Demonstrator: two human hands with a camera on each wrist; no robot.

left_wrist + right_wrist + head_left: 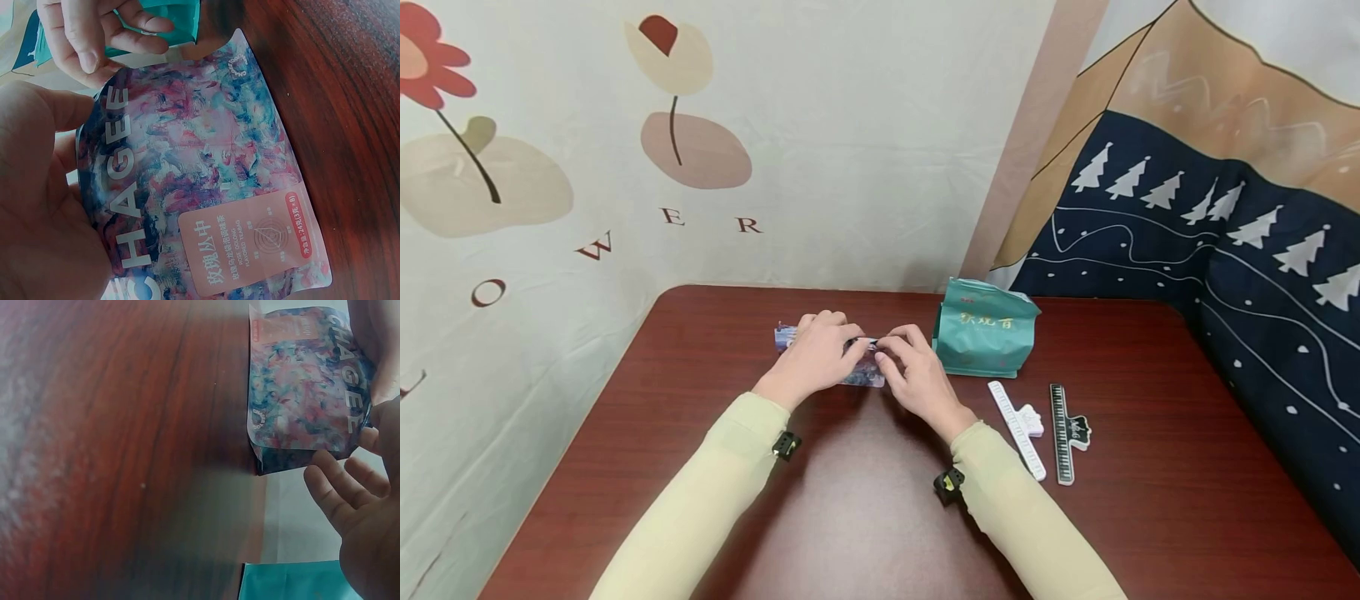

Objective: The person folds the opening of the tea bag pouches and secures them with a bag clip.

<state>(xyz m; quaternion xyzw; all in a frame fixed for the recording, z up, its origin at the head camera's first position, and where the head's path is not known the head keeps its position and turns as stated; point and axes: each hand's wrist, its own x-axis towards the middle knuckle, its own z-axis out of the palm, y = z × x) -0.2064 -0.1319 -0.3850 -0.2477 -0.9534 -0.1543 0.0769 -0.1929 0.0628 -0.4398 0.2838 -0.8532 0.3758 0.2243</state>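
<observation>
A tea pouch (pixel 867 375), with a pink, blue and purple painted pattern, stands at the far middle of the table, partly covered by the hands in the head view. Its front, with large "CHAGEE" lettering along the top and a pink label, faces the left wrist camera (pixel 206 144). My left hand (pixel 822 352) grips its top edge, thumb on the near side and fingers behind. At the top right corner, my right hand (pixel 919 373) pinches the edge between thumb and forefinger. The other right fingers (pixel 337 494) spread loosely beside the pouch's side.
A green bag (pixel 985 333) with gold characters stands just right of my right hand. Nearer on the right lie a white ruler-like clip (pixel 1019 432) and a black piano-key clip (pixel 1062 433). Printed cloth walls (pixel 850 150) border the table's back and right.
</observation>
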